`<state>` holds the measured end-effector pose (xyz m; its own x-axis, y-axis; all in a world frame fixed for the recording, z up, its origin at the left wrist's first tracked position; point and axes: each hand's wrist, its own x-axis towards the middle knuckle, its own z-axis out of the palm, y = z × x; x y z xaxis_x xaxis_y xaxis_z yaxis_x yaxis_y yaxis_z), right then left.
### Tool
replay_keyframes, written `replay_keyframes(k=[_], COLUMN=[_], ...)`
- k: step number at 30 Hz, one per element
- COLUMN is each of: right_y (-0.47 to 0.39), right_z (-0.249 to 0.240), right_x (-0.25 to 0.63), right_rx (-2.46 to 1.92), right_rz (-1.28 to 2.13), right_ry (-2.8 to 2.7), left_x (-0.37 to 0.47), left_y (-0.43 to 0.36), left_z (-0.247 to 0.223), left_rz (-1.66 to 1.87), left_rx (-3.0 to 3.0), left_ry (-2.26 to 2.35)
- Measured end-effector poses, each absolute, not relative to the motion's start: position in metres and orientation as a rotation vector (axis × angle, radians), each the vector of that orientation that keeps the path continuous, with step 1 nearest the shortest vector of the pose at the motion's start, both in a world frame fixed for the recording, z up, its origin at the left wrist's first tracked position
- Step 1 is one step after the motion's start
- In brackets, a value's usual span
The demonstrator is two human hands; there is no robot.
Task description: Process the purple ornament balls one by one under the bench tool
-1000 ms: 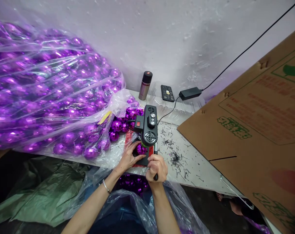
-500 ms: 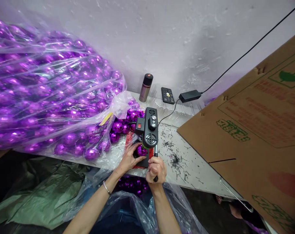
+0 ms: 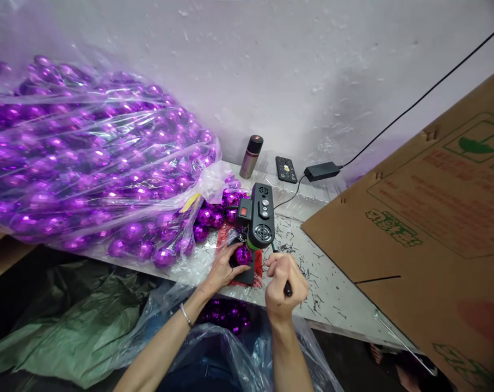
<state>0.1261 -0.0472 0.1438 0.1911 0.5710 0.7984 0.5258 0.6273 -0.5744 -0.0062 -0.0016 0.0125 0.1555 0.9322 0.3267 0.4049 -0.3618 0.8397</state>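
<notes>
My left hand has its thumb and fingers closed around a shiny purple faceted ball. The ball sits beneath the head of a small black press-like machine, over its dark base plate. My right hand is wrapped in a fist around the machine's lever handle, whose black end pokes out below the fingers. A red switch shows on the machine's left side. Several loose purple balls lie left of the machine, by the mouth of a clear bag.
A large clear bag of purple balls fills the left. Behind stand a bottle, a phone and a black power adapter. Short black bits litter the white table. A cardboard box leans in from the right; more purple balls lie below the table edge.
My right hand has swung the lever handle to the right and toward me, away from the ball. My left hand keeps the ball under the machine head. The whole view has shifted slightly.
</notes>
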Motion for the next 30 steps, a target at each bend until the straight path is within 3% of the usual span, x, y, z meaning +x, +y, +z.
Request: replay_keyframes(k=[7, 13, 17, 23, 26, 30], right_y=[-0.050, -0.051, -0.051, -0.051, -0.050, -0.050], right_z=[0.148, 0.137, 0.136, 0.134, 0.134, 0.136], right_x=[0.127, 0.126, 0.128, 0.130, 0.129, 0.128], right_rx=[-0.968, -0.966, -0.968, -0.990, -0.979, -0.979], right_rz=[0.062, 0.028, 0.017, -0.008, -0.019, -0.014], right_ry=[-1.471, -1.466, -1.502, -1.518, -1.530, -1.520], left_x=[-0.012, -0.008, -0.005, -0.031, -0.056, -0.071], left_y=[-0.076, -0.128, -0.136, -0.145, -0.150, -0.166], left_z=[-0.010, -0.048, -0.070, -0.083, -0.069, -0.033], left_rz=[1.371, 1.198, 0.876, 0.413, 0.186, 0.144], left_rx=[2.120, 2.549, 2.798, 2.452, 2.205, 1.985], left_ry=[1.233, 1.119, 0.997, 1.088, 1.086, 0.746])
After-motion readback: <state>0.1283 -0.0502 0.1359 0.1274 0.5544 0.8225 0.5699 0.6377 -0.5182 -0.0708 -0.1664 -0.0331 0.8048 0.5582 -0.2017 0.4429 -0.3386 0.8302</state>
